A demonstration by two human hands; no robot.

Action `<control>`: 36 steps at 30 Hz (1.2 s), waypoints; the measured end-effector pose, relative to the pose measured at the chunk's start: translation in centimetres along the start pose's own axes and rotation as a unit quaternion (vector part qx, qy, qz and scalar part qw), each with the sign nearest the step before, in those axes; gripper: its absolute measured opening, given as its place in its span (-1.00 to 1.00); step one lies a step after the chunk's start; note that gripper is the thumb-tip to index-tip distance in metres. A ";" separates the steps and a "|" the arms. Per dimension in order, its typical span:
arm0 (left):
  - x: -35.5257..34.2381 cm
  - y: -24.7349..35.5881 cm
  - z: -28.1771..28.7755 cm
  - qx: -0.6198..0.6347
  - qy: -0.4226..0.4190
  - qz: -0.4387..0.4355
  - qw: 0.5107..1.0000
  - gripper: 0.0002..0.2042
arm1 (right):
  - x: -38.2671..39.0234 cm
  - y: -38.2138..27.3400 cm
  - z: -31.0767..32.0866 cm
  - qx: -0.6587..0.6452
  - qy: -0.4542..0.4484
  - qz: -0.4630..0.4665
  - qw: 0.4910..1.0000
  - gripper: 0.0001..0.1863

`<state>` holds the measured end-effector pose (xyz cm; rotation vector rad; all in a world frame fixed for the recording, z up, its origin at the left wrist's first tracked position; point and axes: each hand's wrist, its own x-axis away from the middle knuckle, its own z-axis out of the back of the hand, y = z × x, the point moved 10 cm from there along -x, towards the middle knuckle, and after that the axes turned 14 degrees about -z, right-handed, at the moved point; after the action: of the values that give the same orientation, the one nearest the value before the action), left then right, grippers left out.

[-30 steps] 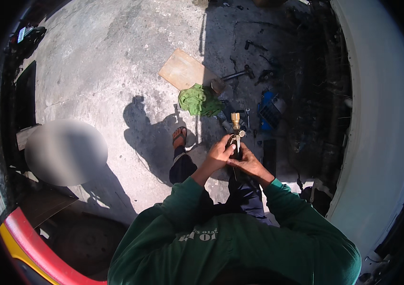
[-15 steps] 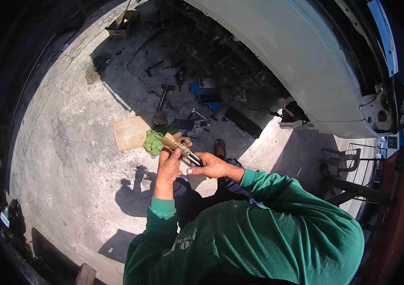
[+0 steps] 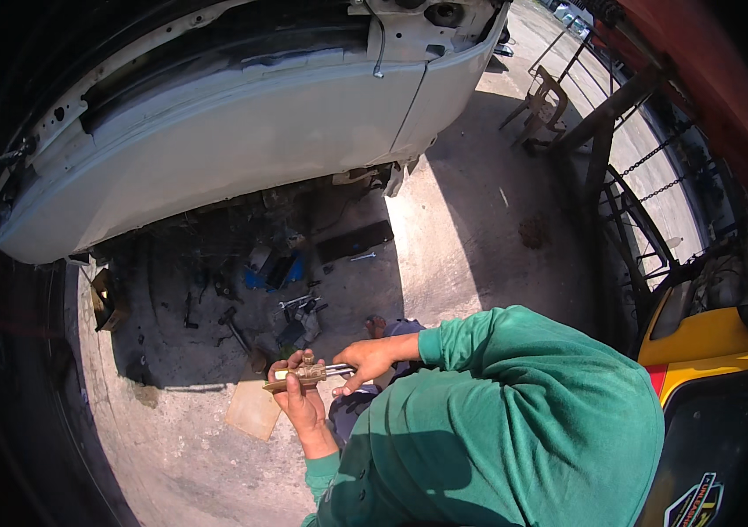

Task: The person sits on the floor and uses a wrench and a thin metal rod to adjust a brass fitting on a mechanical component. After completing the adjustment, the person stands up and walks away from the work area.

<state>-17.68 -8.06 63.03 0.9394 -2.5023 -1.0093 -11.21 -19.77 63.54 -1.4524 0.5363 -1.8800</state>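
My left hand (image 3: 300,408) is closed around the brass body of a tool (image 3: 310,372) that looks like a gas torch. A small brass knob sticks up from its side, and a flat golden piece pokes out past my left fingers. Silver tubes run from the body toward my right hand (image 3: 368,360), whose fingers are closed round them. The far end of the tubes is hidden behind that hand. I hold the tool level, in front of my body and above the floor.
A white vehicle body panel (image 3: 242,167) spans the upper left. Below it lie a hammer (image 3: 233,327), wrenches (image 3: 293,301), a blue tool case (image 3: 277,272) and a flat board (image 3: 253,408). A box (image 3: 105,300) stands far left, a chair (image 3: 542,104) upper right, a yellow machine (image 3: 708,325) right.
My view has swung to the right, so the vehicle panel now crosses the upper left and a yellow machine shows. The tool has turned from slanting to nearly level, still in both hands.
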 end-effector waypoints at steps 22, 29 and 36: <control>-2.9 -33.2 -53.0 -0.057 -0.483 0.248 0.838 -0.43 | 36.8 31.8 29.6 -0.228 0.487 -0.153 0.829 -0.60; -6.2 -41.3 -63.2 0.008 -0.586 0.321 0.744 0.37 | 44.9 40.1 39.6 -0.155 0.515 -0.236 0.810 -0.65; -8.7 -51.4 -72.6 -0.392 -0.786 -0.038 0.476 0.02 | 46.3 49.1 50.3 0.080 0.393 -0.368 0.839 -0.84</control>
<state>47.11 -67.62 78.88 -0.6894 -1.8105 -3.7127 43.74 -82.41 75.21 -0.7382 0.1433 -3.0761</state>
